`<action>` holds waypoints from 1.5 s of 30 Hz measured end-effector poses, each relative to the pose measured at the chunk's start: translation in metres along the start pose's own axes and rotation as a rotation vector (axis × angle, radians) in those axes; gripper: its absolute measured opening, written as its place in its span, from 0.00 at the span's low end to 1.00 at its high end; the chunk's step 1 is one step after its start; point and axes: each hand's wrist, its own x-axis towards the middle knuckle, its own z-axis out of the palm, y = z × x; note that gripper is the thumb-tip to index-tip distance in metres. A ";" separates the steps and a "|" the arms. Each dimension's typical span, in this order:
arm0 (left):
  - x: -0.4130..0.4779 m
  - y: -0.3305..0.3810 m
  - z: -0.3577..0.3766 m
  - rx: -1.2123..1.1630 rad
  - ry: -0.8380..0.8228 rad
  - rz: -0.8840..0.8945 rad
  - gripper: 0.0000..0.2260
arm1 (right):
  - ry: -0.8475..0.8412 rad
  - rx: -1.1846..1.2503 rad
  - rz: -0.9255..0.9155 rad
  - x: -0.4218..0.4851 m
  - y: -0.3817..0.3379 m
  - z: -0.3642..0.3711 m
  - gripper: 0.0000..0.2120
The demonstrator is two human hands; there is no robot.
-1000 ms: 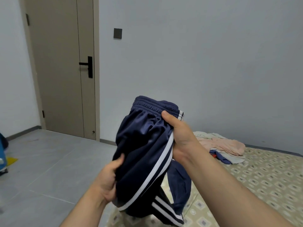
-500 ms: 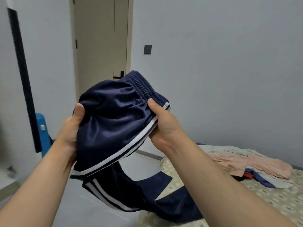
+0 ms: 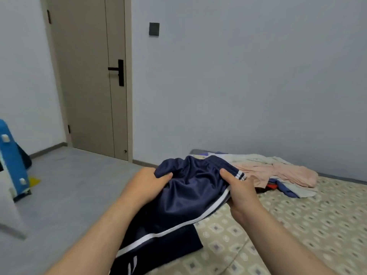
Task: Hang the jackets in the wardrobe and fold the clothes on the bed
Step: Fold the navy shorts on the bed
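Navy track trousers (image 3: 188, 197) with white side stripes hang between my hands over the near corner of the bed (image 3: 309, 225). My left hand (image 3: 148, 182) grips the waistband's left side, thumb on top of the cloth. My right hand (image 3: 239, 188) pinches the striped right side of the waistband. The trouser legs trail down onto the patterned bed cover and over its edge. A heap of other clothes (image 3: 278, 172), mostly peach and pale fabric with bits of blue and red, lies further back on the bed.
A closed beige door (image 3: 89, 76) with a black handle stands at the left of the grey wall. Grey floor (image 3: 65, 195) spreads left of the bed. A blue object (image 3: 12, 159) leans at the far left edge beside a white panel.
My hands have come down with the trousers from chest height to just above the bed. The view has swung back to the right, showing the door and more of the bed.
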 end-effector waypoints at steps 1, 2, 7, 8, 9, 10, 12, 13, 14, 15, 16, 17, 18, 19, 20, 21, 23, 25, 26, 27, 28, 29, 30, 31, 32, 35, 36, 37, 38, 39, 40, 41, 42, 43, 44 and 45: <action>0.001 -0.008 0.018 0.025 -0.042 -0.012 0.13 | 0.025 -0.031 0.048 0.006 0.014 -0.019 0.08; 0.002 -0.016 0.035 0.045 -0.080 -0.024 0.14 | 0.044 -0.067 0.101 0.011 0.029 -0.038 0.09; 0.005 -0.056 0.112 0.028 -0.303 -0.043 0.08 | 0.095 -0.139 0.365 0.032 0.094 -0.117 0.12; 0.006 -0.065 0.127 0.017 -0.336 -0.050 0.08 | 0.107 -0.118 0.429 0.036 0.105 -0.128 0.12; 0.008 -0.072 0.139 0.013 -0.359 -0.057 0.08 | 0.112 -0.085 0.503 0.039 0.115 -0.138 0.12; 0.010 -0.079 0.151 0.012 -0.372 -0.061 0.07 | 0.109 -0.053 0.579 0.043 0.124 -0.146 0.11; 0.015 -0.088 0.170 0.016 -0.367 -0.063 0.08 | 0.100 -0.012 0.676 0.048 0.141 -0.159 0.12; 0.019 -0.092 0.178 0.022 -0.348 -0.069 0.09 | 0.113 0.000 0.684 0.051 0.149 -0.165 0.12; 0.022 -0.097 0.186 0.045 -0.318 -0.076 0.10 | 0.141 0.003 0.668 0.055 0.157 -0.171 0.12; 0.025 -0.102 0.192 0.097 -0.283 -0.082 0.11 | 0.179 -0.004 0.640 0.059 0.164 -0.177 0.11; 0.027 -0.107 0.198 0.165 -0.258 -0.084 0.11 | 0.221 -0.026 0.611 0.064 0.169 -0.183 0.11; 0.028 -0.113 0.205 0.235 -0.258 -0.087 0.11 | 0.272 -0.058 0.586 0.068 0.172 -0.191 0.10; 0.028 -0.120 0.212 0.297 -0.279 -0.089 0.12 | 0.329 -0.095 0.565 0.073 0.173 -0.200 0.09; 0.027 -0.127 0.219 0.351 -0.306 -0.086 0.13 | 0.381 -0.127 0.545 0.078 0.173 -0.209 0.07; 0.026 -0.133 0.225 0.403 -0.331 -0.071 0.14 | 0.419 -0.150 0.529 0.082 0.172 -0.219 0.06; 0.026 -0.137 0.232 0.459 -0.348 -0.039 0.17 | 0.448 -0.164 0.516 0.087 0.170 -0.229 0.06; 0.030 -0.139 0.243 0.586 -0.370 0.054 0.20 | 0.525 -0.184 0.493 0.096 0.164 -0.251 0.05; 0.036 -0.135 0.252 0.672 -0.400 0.111 0.21 | 0.618 -0.266 0.469 0.106 0.154 -0.277 0.03; 0.040 -0.133 0.256 0.689 -0.416 0.121 0.20 | 0.660 -0.341 0.457 0.111 0.147 -0.293 0.02; 0.043 -0.131 0.260 0.696 -0.425 0.129 0.20 | 0.710 -0.423 0.446 0.114 0.140 -0.309 0.04; 0.045 -0.131 0.263 0.699 -0.425 0.139 0.20 | 0.764 -0.506 0.435 0.117 0.132 -0.326 0.08; 0.046 -0.132 0.265 0.700 -0.420 0.147 0.20 | 0.819 -0.588 0.425 0.118 0.125 -0.341 0.11; 0.047 -0.133 0.267 0.703 -0.410 0.155 0.20 | 0.869 -0.665 0.412 0.116 0.119 -0.352 0.13; 0.046 -0.135 0.269 0.708 -0.396 0.167 0.19 | 0.901 -0.739 0.399 0.113 0.113 -0.360 0.14; 0.045 -0.137 0.271 0.711 -0.385 0.181 0.18 | 0.910 -0.800 0.389 0.110 0.110 -0.364 0.16; 0.039 -0.139 0.272 0.687 -0.351 0.198 0.17 | 0.867 -0.967 0.348 0.099 0.110 -0.349 0.22; 0.038 -0.139 0.272 0.668 -0.344 0.194 0.17 | 0.843 -1.051 0.314 0.097 0.112 -0.339 0.25; 0.036 -0.139 0.270 0.645 -0.341 0.186 0.16 | 0.808 -1.134 0.255 0.094 0.115 -0.328 0.28; 0.035 -0.138 0.267 0.623 -0.340 0.176 0.15 | 0.765 -1.203 0.184 0.091 0.116 -0.315 0.30; 0.033 -0.138 0.263 0.608 -0.337 0.164 0.15 | 0.720 -1.239 0.126 0.088 0.118 -0.301 0.31; 0.031 -0.138 0.258 0.604 -0.327 0.154 0.15 | 0.683 -1.251 0.096 0.084 0.121 -0.286 0.31; 0.028 -0.140 0.251 0.610 -0.310 0.144 0.15 | 0.644 -1.261 0.084 0.079 0.125 -0.271 0.30; 0.024 -0.143 0.244 0.618 -0.293 0.132 0.16 | 0.592 -1.283 0.069 0.074 0.130 -0.254 0.29; 0.020 -0.146 0.235 0.623 -0.281 0.115 0.18 | 0.522 -1.303 0.050 0.068 0.136 -0.236 0.27; 0.016 -0.150 0.225 0.624 -0.279 0.090 0.19 | 0.423 -1.285 0.026 0.062 0.142 -0.217 0.24; 0.012 -0.154 0.214 0.623 -0.283 0.058 0.20 | 0.300 -1.220 0.015 0.055 0.149 -0.196 0.21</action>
